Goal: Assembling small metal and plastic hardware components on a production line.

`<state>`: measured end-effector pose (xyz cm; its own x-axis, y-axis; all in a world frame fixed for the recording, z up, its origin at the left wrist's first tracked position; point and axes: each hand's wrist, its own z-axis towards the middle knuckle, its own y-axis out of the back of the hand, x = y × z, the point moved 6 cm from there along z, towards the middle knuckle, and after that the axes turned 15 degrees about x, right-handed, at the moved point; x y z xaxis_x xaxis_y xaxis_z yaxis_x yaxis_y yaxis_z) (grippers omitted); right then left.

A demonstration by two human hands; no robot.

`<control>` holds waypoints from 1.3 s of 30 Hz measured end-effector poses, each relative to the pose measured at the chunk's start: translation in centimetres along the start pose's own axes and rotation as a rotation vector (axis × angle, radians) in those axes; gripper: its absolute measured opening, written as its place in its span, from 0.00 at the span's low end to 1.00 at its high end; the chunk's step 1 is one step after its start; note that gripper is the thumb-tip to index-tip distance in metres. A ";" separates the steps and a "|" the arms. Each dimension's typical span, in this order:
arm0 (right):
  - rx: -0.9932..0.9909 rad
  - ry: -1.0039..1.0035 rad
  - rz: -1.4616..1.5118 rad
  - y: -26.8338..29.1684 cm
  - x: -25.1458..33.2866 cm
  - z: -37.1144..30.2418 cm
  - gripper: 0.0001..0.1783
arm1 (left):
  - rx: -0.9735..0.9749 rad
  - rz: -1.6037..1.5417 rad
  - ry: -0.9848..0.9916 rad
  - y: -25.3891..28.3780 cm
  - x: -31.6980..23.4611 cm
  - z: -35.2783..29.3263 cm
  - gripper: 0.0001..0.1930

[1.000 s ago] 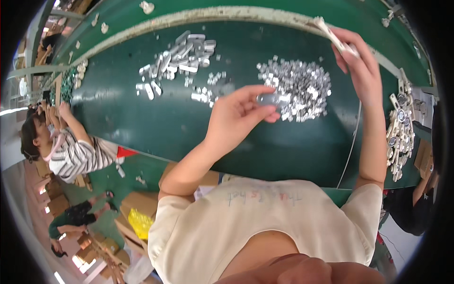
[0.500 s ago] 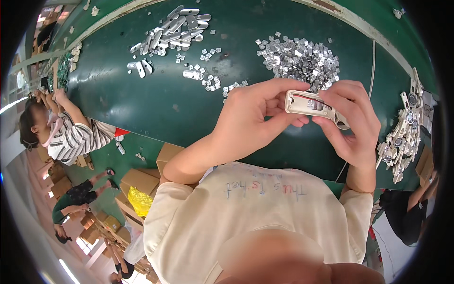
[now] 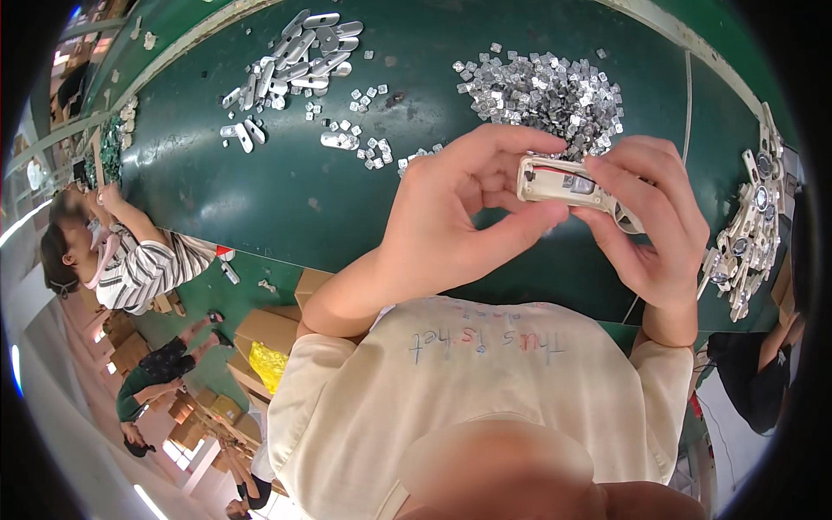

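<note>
Above the near part of the table, a small cream plastic housing point(image 3: 542, 186) is held with its open side facing up. Inside it, a red wire and a dark one run past a shiny grey metal piece, and a round ring shows at its right end. My left hand point(image 3: 459, 217) grips the left end between thumb and fingers. Fingers of my right hand point(image 3: 654, 217) close on the right end and partly cover it. Just beyond both hands lies a heap of small square metal pieces point(image 3: 550, 95).
Silver oblong plates point(image 3: 303, 56) are piled at the far left of the green table point(image 3: 286, 182), with scattered small squares nearby. More cream housings with round ends point(image 3: 750, 225) are heaped at the right. A co-worker in stripes point(image 3: 143, 264) sits left; cardboard boxes point(image 3: 264, 325) stand below.
The view has shifted slightly. Both hands keep their grip on the housing; my left thumb has slid a little along its near edge to the right.
</note>
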<state>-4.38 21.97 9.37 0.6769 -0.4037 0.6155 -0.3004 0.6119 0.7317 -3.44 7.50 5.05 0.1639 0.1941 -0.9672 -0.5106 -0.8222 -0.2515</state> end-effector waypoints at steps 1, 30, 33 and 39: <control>-0.006 0.016 -0.014 0.0 0.2 0.0 0.19 | 0.000 -0.001 0.001 0.0 0.1 0.1 0.16; -0.347 -0.667 0.134 5.0 -26.3 13.2 0.23 | -0.548 1.322 0.169 13.6 -0.6 -8.0 0.12; 0.015 -0.891 -0.306 8.0 -41.0 12.6 0.40 | -0.415 1.099 0.242 15.3 2.0 -8.9 0.13; -0.189 -0.684 -0.463 5.1 -23.0 13.0 0.37 | -0.463 0.967 0.218 12.0 4.3 -6.3 0.14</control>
<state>-30.22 25.55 2.71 0.1301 -0.9268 0.3522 0.0652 0.3625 0.9297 -3.57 -4.93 -1.88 0.0339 -0.7035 -0.7099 -0.1442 -0.7063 0.6930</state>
